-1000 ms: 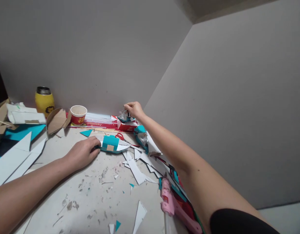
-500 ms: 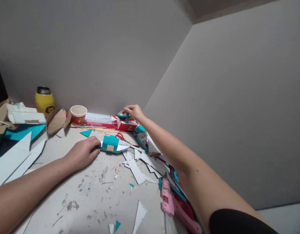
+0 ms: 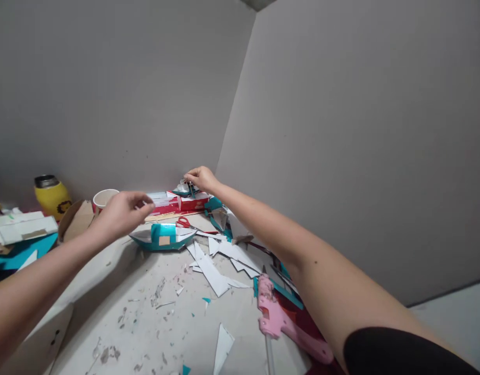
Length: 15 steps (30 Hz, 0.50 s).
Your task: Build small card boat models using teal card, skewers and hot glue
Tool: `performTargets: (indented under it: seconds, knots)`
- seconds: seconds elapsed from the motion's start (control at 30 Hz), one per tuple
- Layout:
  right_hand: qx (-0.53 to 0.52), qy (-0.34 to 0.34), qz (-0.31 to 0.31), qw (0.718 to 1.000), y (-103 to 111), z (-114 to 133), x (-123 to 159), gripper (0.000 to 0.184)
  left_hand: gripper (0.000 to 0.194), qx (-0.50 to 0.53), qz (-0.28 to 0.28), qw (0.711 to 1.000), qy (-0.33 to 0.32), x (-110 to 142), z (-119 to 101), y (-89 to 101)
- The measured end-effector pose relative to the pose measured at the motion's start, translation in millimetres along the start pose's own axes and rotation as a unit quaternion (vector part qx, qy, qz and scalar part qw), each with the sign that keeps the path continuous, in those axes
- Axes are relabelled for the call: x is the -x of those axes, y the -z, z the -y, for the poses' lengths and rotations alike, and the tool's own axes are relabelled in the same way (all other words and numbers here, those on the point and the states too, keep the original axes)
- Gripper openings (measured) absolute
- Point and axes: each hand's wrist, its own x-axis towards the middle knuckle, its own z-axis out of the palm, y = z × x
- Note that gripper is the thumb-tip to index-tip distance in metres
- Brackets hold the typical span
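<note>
A teal-and-white paper model boat (image 3: 178, 242) with a teal arched cover and a brown square patch rests on the table. My left hand (image 3: 125, 211) hovers just above and left of it, thumb and fingers apart, holding nothing. At the back, my right hand (image 3: 203, 178) pinches the upper part of a smaller model boat (image 3: 181, 189), which has a teal hull and whitish pieces on top. That boat is at the top of a red box (image 3: 193, 202); whether it touches the box I cannot tell. Red-handled scissors (image 3: 182, 222) lie behind the larger boat.
A pink glue gun (image 3: 272, 319) lies at the right, near white card scraps (image 3: 212, 273). A paper cup (image 3: 104, 198), a yellow jar (image 3: 52, 198) and folded cardboard (image 3: 76, 221) stand at the back left. Grey walls meet behind the table.
My left hand has let go of the larger boat and risen up and left. My right hand stays at the smaller boat. The view has turned, shifting the scene.
</note>
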Motion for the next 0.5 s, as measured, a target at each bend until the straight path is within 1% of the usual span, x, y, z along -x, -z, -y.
performTargets:
  seconds: [0.03, 0.1, 0.17, 0.23, 0.33, 0.5]
  knots:
    - [0.001, 0.004, -0.003, 1.000, 0, 0, 0, 0.027, 0.016, 0.020, -0.018, 0.999, 0.036, -19, -4, -6.6]
    - [0.005, 0.010, -0.006, 1.000, -1, 0, 0, 0.026, 0.012, 0.024, -0.018, 0.997, 0.072, -56, -8, -25.0]
    - [0.009, 0.013, -0.005, 1.000, -2, -1, 2, 0.024, 0.019, 0.033, -0.011, 0.994, 0.108, -88, -8, -45.1]
    - [0.012, 0.015, -0.003, 1.000, -1, -1, 3, 0.024, 0.026, 0.047, -0.011, 0.989, 0.137, -109, -7, -61.9]
    - [0.011, 0.017, -0.003, 1.000, 3, -2, 6, 0.025, 0.032, 0.065, -0.011, 0.985, 0.158, -125, -10, -78.6]
    - [0.007, 0.026, 0.000, 1.000, 11, 0, 9, 0.024, 0.033, 0.063, 0.015, 0.982, 0.178, -136, -19, -96.8]
